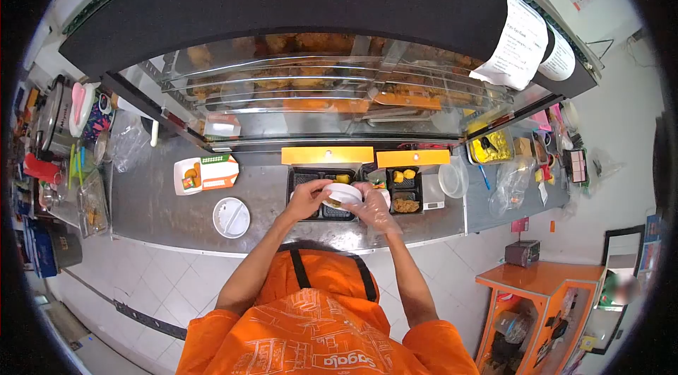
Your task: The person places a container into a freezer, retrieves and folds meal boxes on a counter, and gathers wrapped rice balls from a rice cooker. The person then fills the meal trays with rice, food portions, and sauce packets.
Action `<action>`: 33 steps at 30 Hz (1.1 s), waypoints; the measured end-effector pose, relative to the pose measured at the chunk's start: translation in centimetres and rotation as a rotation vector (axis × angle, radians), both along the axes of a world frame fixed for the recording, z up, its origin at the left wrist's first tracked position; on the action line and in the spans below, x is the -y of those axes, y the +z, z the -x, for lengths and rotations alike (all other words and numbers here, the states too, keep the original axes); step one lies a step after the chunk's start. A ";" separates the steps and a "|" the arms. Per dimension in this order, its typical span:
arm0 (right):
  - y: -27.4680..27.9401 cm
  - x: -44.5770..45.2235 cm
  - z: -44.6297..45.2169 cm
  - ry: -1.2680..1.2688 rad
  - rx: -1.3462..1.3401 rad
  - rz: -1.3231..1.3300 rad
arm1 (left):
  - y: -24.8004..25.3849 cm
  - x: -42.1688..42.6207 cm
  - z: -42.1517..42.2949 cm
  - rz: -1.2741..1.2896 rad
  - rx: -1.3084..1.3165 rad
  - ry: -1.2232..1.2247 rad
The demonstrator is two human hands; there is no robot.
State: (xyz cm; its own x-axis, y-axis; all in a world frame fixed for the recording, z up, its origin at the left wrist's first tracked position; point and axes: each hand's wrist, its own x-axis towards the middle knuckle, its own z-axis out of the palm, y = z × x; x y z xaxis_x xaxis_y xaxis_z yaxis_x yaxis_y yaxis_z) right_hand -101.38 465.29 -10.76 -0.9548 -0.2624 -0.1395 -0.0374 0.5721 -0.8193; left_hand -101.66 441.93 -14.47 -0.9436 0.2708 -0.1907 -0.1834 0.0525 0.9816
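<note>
Between my two hands is a small white round tub (342, 193), tilted above a black compartment box (300, 176). My bare left hand (308, 200) grips the tub's left side. My right hand (372, 210), in a clear plastic glove, holds its right side. Something yellow (342, 179) lies in the box behind the tub; the tub's contents are hidden from me. To the right stands a second black box (418, 191) with yellow pieces (404, 176) and a brown fried piece (405, 205). Both boxes have raised orange lids (327, 156).
A glass display case (325, 85) with fried food rises behind the counter. To the left are an open paper box (217, 174) and a white round container (232, 217). A clear round lid (453, 177) and a yellow-filled tray (492, 147) are at the right.
</note>
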 end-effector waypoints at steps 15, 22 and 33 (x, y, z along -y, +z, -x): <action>0.9 0.2 -2.5 0.113 -0.139 -0.169 | 0.0 -0.1 -1.0 -0.064 -0.064 -0.068; -2.2 -0.4 -3.4 0.090 -0.377 -0.205 | 1.4 1.5 -2.0 0.139 -0.115 0.000; -0.6 -0.1 -4.4 0.113 -0.552 -0.284 | -1.1 5.7 -4.4 0.691 -0.496 -0.073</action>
State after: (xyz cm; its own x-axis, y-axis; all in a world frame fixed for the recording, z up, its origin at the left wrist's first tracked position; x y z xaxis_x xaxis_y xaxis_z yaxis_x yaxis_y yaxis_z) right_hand -96.95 465.43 -11.35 -0.8746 -0.3908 0.2869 -0.4843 0.7324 -0.4786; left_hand -97.26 436.21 -15.52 -0.9464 0.3088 0.0951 0.2860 0.6638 0.6910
